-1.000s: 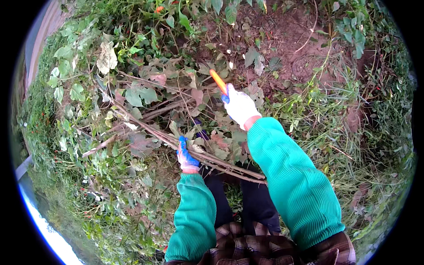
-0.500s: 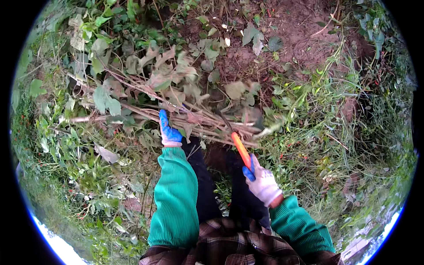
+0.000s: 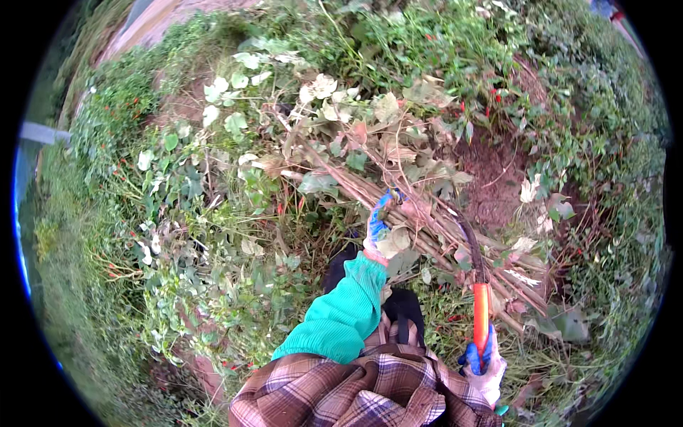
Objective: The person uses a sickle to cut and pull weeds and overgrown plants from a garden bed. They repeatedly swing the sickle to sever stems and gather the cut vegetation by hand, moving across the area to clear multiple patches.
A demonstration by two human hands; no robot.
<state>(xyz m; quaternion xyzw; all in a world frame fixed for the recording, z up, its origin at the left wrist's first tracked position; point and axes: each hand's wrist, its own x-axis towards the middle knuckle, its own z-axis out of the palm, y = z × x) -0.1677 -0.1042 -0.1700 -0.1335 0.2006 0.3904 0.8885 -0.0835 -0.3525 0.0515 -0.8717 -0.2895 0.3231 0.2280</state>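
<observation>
Outdoors in daylight: leafy green weeds (image 3: 178, 235) around a patch of bare reddish soil (image 3: 498, 178).

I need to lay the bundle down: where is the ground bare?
Bare reddish soil lies right of the bundle of cut stems, bordered by green weeds. Left of the left hand it is crowded with leafy vines; grass surrounds the right hand.

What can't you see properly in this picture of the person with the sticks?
Head view only:
- Left hand: its fingers are hidden among the bundle of sticks and leaves.
- Sickle: its dark blade tip blends into the stems.
- Right hand: the forearm is cut off by the picture's lower rim.
- The person's feet: covered by the checked shirt and weeds.
</observation>
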